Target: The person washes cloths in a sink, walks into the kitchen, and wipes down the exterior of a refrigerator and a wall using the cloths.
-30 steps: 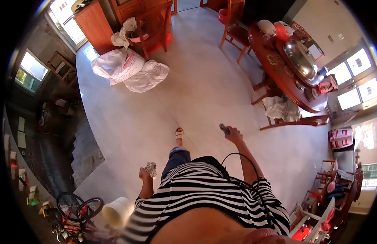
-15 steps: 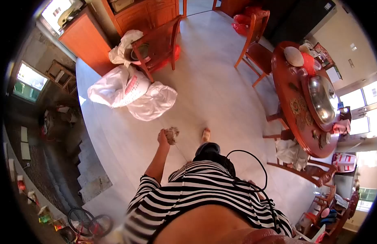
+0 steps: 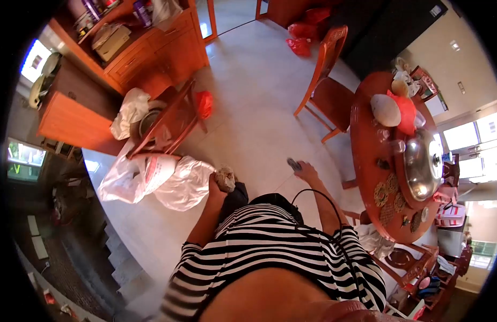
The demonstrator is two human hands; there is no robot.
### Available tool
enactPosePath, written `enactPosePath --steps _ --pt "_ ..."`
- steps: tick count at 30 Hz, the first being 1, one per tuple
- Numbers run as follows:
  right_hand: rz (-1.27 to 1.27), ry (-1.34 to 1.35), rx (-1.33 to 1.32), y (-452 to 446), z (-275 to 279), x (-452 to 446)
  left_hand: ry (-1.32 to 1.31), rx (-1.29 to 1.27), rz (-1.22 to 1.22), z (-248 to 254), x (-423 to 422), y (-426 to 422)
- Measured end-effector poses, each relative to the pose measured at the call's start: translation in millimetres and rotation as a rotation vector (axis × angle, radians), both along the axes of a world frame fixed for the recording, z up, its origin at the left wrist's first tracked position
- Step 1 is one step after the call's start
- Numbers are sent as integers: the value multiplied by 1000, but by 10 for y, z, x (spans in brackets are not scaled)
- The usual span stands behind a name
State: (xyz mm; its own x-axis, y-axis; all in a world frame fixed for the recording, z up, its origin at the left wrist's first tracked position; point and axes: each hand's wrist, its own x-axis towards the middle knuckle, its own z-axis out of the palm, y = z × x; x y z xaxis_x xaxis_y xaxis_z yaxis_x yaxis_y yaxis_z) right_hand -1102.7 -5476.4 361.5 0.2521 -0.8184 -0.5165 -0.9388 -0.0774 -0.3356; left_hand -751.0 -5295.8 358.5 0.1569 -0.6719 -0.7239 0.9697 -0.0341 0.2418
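Observation:
My left hand [image 3: 214,190] is closed around a crumpled, pale brown and white clump [image 3: 225,178], whose exact kind I cannot make out. It hangs in front of me, near the white plastic sacks [image 3: 187,185]. Out to the right, over the floor, my right hand [image 3: 307,172] grips a small dark grey object [image 3: 293,163] that sticks out past the fingers. That object is too small to name.
A wooden chair [image 3: 170,121] stands by the sacks, another chair [image 3: 329,88] ahead right. At right, a round table [image 3: 361,161] carries a large metal lid [image 3: 420,166] and woven mats. Stairs [image 3: 122,260] drop away at left. A black cable [image 3: 334,204] crosses my right arm.
I have moved forward, so the sacks and chairs sit closer. My right hand has come into view, reaching out with the dark object. My left hand still holds the clump.

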Motion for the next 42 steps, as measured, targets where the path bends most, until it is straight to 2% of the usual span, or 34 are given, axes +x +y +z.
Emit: enactPosePath --steps 1,4,6,8,9,12,13,16,17,20,24,26,29,30,32,34,37,40,42 --pt "38 1 -58 -358 123 296 95 -49 -50 -144 158 -302" --pt "102 -45 -207 -1352 455 1044 127 -142 -75 -241 477 -1220" --pt "58 -101 -286 -1757 503 1385 93 -36 -136 -292 810 -1790" --pt "-33 -163 -367 -2094 471 1552 67 49 -197 -282 1044 -2480" --pt "-66 -199 -328 -2295 425 1598 78 72 -225 -79 1161 -2788" --pt "-138 -322 -432 -2829 487 1735 150 -62 -179 -190 1540 -3759" --pt "-190 -333 -388 -3002 505 1753 113 -46 -150 -175 1587 -4033" --pt "-168 -407 -584 -3571 526 1822 87 33 -149 -217 1806 -4870" --pt "-227 -430 -494 -3841 582 1857 45 18 -164 -229 1855 -5141" --pt "-310 -468 -531 -4663 538 2032 43 68 -123 -472 2060 -5871" --pt "-288 -487 -457 -6004 355 2263 166 182 64 -371 2325 -6588" --pt "-276 -461 -440 -6681 527 2492 102 121 61 -429 2600 -6922" --pt "-218 -412 -407 -7491 688 2681 35 32 66 -842 2969 -7378" --pt "-213 -389 -400 -7725 714 2715 96 10 81 -992 3091 -7523" --pt "-196 -348 -416 -8333 714 2760 204 -209 114 -1688 3408 -7859" --pt "-211 -312 -403 -8780 766 2697 18 -129 59 -1655 3267 -8330" --pt "-276 -222 -468 -9407 764 2440 -267 -8 -50 -1323 3049 -9155" --pt "-418 -171 -511 -9968 751 2080 146 174 179 -1303 2985 -10493" --pt "-517 -96 -488 -10223 789 1799 -111 323 -98 -1141 2889 -11259"
